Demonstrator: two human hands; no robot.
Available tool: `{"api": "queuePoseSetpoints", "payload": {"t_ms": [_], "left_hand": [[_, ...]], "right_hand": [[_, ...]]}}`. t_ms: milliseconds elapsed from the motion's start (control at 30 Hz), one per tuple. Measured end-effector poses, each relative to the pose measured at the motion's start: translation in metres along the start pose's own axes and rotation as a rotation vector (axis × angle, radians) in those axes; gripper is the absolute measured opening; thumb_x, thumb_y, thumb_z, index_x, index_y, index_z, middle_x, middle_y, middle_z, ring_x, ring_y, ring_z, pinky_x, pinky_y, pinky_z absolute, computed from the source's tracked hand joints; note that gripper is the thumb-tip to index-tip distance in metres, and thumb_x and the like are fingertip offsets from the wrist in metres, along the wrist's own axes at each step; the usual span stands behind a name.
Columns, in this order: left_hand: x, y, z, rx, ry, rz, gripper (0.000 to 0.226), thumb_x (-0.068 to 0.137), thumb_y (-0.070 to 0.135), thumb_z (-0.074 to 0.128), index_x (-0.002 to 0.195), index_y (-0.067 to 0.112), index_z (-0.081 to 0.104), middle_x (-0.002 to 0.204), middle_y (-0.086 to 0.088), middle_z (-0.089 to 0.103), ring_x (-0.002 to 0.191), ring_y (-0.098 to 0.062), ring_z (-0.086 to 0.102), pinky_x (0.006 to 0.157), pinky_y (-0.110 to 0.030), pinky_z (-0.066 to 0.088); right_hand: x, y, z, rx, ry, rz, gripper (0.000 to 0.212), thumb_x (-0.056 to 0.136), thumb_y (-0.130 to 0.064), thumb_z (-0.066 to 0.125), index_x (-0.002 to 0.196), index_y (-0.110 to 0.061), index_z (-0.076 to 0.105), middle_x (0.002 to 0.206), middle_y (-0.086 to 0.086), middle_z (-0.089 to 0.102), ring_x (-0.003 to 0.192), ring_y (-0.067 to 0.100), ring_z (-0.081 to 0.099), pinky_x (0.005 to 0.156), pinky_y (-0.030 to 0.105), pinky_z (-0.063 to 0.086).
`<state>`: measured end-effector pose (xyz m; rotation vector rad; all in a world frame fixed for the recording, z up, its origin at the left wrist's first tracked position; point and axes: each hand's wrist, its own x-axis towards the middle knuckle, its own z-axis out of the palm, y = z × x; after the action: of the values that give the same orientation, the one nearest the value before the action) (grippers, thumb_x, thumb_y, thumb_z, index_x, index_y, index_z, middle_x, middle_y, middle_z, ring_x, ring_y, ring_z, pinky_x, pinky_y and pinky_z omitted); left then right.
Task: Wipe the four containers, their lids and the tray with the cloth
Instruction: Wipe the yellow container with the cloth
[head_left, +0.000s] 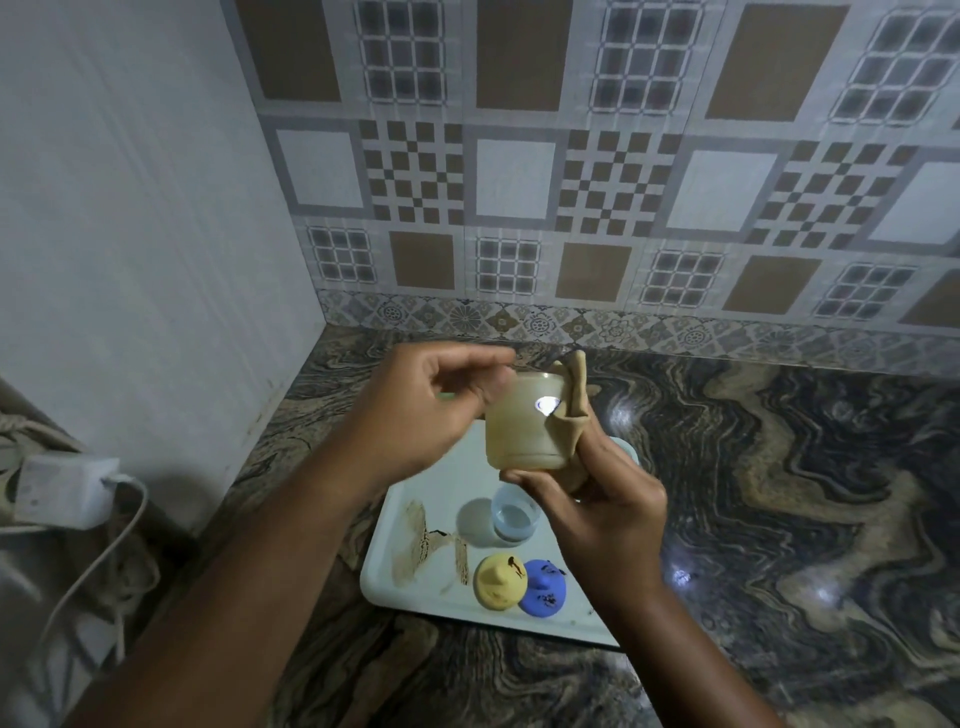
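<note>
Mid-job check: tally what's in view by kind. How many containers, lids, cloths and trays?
Containers: 2, the held cloudy container and the clear container on the tray
Lids: 2, the yellow lid and the blue lid
Cloth: 1
Tray: 1
Total: 6 in view

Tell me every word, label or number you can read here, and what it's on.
None can be read in this picture.
Container, held with the cloth: a bright oval spot, too blurred to tell label from glare.
Yellow lid and blue lid: dark smudges, no readable letters.
White charger: nothing legible.
</note>
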<state>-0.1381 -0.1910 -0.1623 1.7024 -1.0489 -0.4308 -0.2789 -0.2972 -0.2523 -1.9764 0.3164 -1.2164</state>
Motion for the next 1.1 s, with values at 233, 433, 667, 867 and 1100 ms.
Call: {"api": "queuePoseSetpoints", "payload": {"t_ms": [233,433,667,867,1100], "left_hand": [[0.001,0.0,0.006,0.1,0.033,0.088,0.005,0.086,0.021,0.073,0.086,0.026,0.074,0.083,0.006,0.073,0.083,-0.016,0.067,0.079,-0.038,0.057],[0.001,-0.003,0.004,-0.093,-0.033,-0.036,0.027,0.086,0.033,0.066,0.108,0.02,0.075,0.105,0.002,0.076,0.103,-0.014,0.07,0.091,-0.041,0.058],[0.003,-0.002,0.002,0.166,0.012,0.062,0.006,0.083,0.021,0.076,0.087,0.025,0.075,0.085,0.009,0.074,0.086,-0.008,0.068,0.081,-0.027,0.057],[0.003,0.002,0.005,-0.006,0.014,0.035,0.025,0.087,0.032,0.066,0.106,0.019,0.075,0.1,0.007,0.076,0.097,-0.005,0.07,0.086,-0.026,0.057],[0.005,-0.007,0.003,0.151,0.059,0.076,0.004,0.087,0.015,0.072,0.088,0.018,0.073,0.083,0.007,0.072,0.082,-0.009,0.067,0.077,-0.026,0.056]], "right_hand": [[-0.001,0.003,0.007,-0.065,0.014,-0.139,0.075,0.073,-0.03,0.091,0.135,-0.003,0.061,0.132,0.029,0.062,0.115,0.027,0.069,0.086,0.009,0.054],[0.001,0.003,0.001,0.06,0.001,0.027,0.067,0.076,-0.031,0.085,0.13,0.002,0.066,0.112,0.026,0.073,0.082,0.01,0.069,0.066,0.017,0.056],[-0.001,0.01,0.006,-0.115,0.003,-0.134,0.074,0.075,-0.03,0.09,0.13,0.011,0.061,0.134,0.028,0.062,0.116,0.032,0.07,0.086,0.022,0.061],[0.005,0.005,0.003,0.066,0.012,0.04,0.068,0.072,-0.021,0.091,0.129,0.007,0.065,0.119,0.026,0.072,0.091,0.002,0.065,0.073,0.016,0.055],[0.001,0.007,0.01,-0.075,-0.023,-0.039,0.072,0.074,-0.028,0.091,0.13,0.007,0.064,0.129,0.028,0.066,0.109,0.002,0.068,0.075,0.012,0.057]]}}
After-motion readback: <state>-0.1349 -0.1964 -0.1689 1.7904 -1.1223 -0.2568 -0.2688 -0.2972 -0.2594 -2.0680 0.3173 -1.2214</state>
